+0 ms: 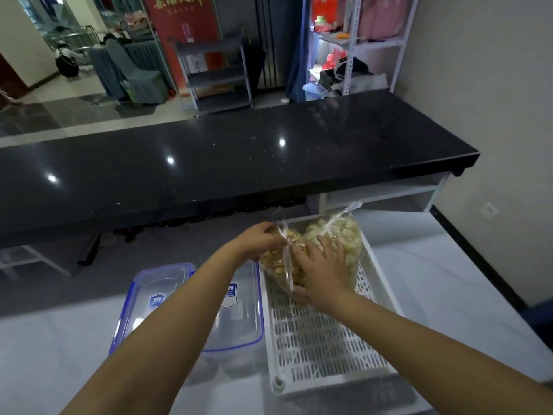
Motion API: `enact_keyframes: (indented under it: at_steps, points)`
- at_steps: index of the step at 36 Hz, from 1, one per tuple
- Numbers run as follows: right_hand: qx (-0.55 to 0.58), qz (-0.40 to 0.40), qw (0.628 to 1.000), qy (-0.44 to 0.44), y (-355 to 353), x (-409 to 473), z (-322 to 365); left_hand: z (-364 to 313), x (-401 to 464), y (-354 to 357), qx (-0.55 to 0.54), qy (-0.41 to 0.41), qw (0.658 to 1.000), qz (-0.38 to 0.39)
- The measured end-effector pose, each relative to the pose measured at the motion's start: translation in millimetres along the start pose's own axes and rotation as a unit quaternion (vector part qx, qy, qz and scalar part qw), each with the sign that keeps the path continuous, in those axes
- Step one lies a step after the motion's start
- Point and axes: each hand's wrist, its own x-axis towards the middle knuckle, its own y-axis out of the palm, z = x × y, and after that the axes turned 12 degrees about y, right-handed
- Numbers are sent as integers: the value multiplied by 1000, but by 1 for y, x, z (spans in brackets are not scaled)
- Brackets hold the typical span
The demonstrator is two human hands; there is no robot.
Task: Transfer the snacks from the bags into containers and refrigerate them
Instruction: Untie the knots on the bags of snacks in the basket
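Two clear tied bags of snacks lie at the far end of a white slotted tray (317, 336). The left bag (276, 266) holds golden-brown pieces; the right bag (350, 235) holds pale pieces. My left hand (260, 239) pinches the knotted neck of the golden-brown bag. My right hand (321, 271) lies on the same bag with fingers spread, its thumb under the bag's near side. Two clear containers with blue-rimmed lids stand left of the tray: one (152, 298) further left, one (239, 313) partly hidden by my left forearm.
The tray and containers rest on a pale marble-look table (449, 280). A long black counter (209, 163) runs across beyond it. A wall (493, 85) stands to the right. Shelving racks (215, 73) and chairs fill the room behind.
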Motion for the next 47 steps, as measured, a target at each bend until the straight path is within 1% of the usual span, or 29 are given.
enact_keyframes:
  at_steps: [6,9,13,15,17,18,22,24,26,27,29,32,35,37,40,43,47]
  points:
    - [37,4,999,-10,-9,-37,-12,7,-21,8,-49,2,998,34]
    - [69,-18,997,-32,-17,-63,-23,10,-41,21,-86,-1,996,35]
    - [137,15,989,-55,-26,-94,-45,10,-73,44,-124,21,991,47]
    - [176,58,981,-60,-31,-105,-62,10,-89,56,-99,46,992,59]
    - [201,125,971,-41,-36,-114,-81,13,-100,70,-83,71,992,64]
    - [203,143,968,-33,-38,-119,-90,13,-105,77,-72,85,992,65]
    - [228,145,963,-10,-50,-135,-110,14,-117,94,15,131,987,87]
    - [259,157,953,3,-56,-136,-118,13,-118,95,62,154,982,93]
    - [286,175,942,25,-63,-134,-122,14,-118,95,79,163,979,94]
    - [291,174,940,35,-66,-132,-124,14,-118,94,89,163,978,92]
    - [298,143,942,56,-70,-128,-124,14,-119,93,102,159,980,69]
    - [341,86,932,89,-75,-117,-121,6,-120,92,113,190,975,-4]
    - [382,82,914,111,-79,-102,-111,-6,-117,98,120,235,963,-50]
    - [382,94,913,111,-78,-92,-103,-15,-114,105,134,257,955,-64]
    - [338,126,928,93,-74,-81,-90,-24,-106,118,151,272,947,-77]
    - [270,151,949,67,-67,-76,-81,-23,-98,125,173,260,947,-75]
    - [239,107,963,63,-59,-81,-78,-13,-97,128,165,248,950,-96]
